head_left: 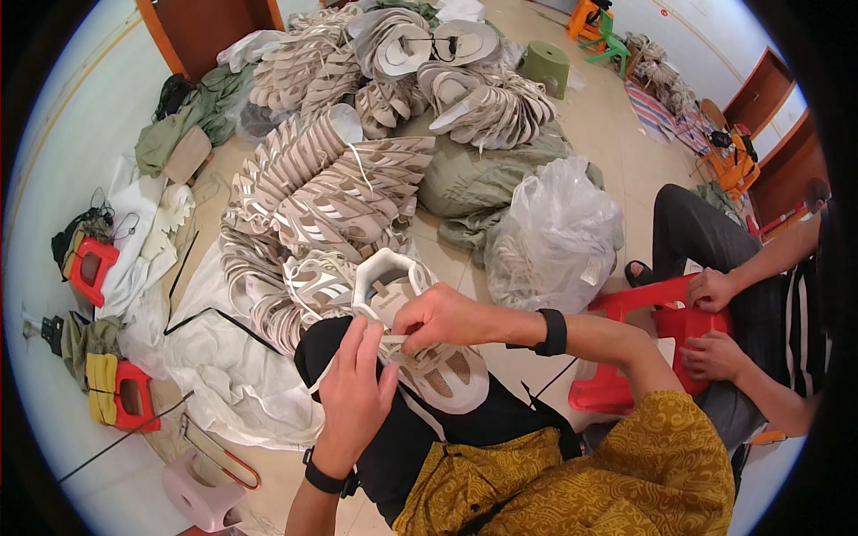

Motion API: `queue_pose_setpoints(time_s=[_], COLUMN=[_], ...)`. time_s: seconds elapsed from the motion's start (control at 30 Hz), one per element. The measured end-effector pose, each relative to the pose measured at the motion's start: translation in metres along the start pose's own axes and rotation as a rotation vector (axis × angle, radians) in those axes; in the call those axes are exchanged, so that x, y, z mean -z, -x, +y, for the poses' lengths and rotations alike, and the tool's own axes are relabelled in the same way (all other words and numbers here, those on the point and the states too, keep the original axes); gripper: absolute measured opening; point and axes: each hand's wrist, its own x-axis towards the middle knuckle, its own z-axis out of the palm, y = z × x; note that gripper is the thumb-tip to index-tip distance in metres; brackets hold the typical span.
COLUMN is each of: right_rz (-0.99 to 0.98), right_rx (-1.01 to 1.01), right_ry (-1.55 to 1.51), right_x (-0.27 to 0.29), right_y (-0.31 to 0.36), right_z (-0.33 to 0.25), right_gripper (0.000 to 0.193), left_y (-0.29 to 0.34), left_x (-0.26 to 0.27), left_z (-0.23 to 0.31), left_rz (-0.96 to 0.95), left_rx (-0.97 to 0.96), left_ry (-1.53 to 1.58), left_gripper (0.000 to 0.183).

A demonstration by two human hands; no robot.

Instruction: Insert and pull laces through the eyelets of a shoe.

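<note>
A beige and white shoe upper (456, 386) lies across my lap, its padded pale collar (380, 265) facing away from me. My right hand (438, 319) is closed in a pinch on a pale shoelace (393, 339) over the upper's lacing area. Beside it on the left, my left hand (355, 393) has its fingers raised against the same lace. A pale strand trails past the outer side of that hand. The left fingertips partly hide what lies between them. Both wrists wear black bands.
Stacked shoe uppers (313, 179) pile up ahead, next to a clear plastic bag (559, 232) and green cloth sacks (456, 179). At right, a person's hands (712, 290) rest on a red stool (599, 393). A pink stool (201, 491) stands lower left, near white sheeting (223, 384).
</note>
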Motion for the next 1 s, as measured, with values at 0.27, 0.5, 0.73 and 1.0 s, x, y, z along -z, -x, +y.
queue_pose_setpoints(time_s=[0.27,0.5,0.73,1.0], right_rz=[-0.026,0.049,0.169,0.100], right_rx=[0.026,0.198,0.317,0.427], right_ry=[0.083,0.391,0.427,0.658], right_x=[0.016,0.012,0.017,0.010], right_y=[0.007,0.017,0.024,0.028], right_z=[0.003,0.022,0.022,0.035], right_gripper=[0.021,0.020,0.012,0.008], left_y=[-0.008,-0.007,-0.004,-0.003], left_x=[-0.003,0.000,0.001,0.007], left_z=[-0.019,-0.032,-0.034,-0.020], left_rz=[-0.161,-0.147,-0.128,-0.193], left_rx=[0.000,0.008,0.041,0.188], left_ry=[0.067,0.072,0.049,0.142], left_gripper=[0.015,0.014,0.013,0.027])
